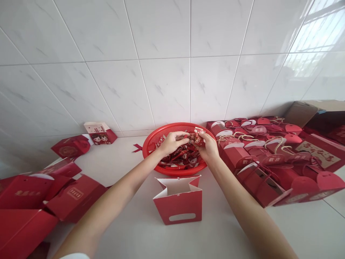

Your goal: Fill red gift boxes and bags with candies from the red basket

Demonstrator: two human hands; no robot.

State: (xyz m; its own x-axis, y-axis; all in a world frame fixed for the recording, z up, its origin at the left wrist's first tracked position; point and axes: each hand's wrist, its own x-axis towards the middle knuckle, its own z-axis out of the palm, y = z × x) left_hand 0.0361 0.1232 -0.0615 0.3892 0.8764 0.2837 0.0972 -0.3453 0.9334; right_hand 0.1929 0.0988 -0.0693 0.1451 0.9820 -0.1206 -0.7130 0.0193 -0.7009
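Note:
Both hands meet over a round red plastic basket [151, 144] of small shiny red wrapped candies [183, 157]. My right hand [208, 149] is closed around a few red-and-white wrapped candies [199, 135]. Thumb and fingers of my left hand [171, 144] are pinched at the edge of this bunch, with a bit of red wrapper between them; its exact shape is partly hidden. Just in front of the basket, between my forearms, a red paper gift box [179, 205] stands upright with its top open and its white inside showing.
To the right stand rows of red gift boxes [269, 158] with rope and ribbon handles, beside a cardboard box [304, 111]. Several red boxes [75, 194] are piled at the left. Two small boxes [101, 135] sit by the tiled wall [164, 90] behind the white tabletop [129, 216].

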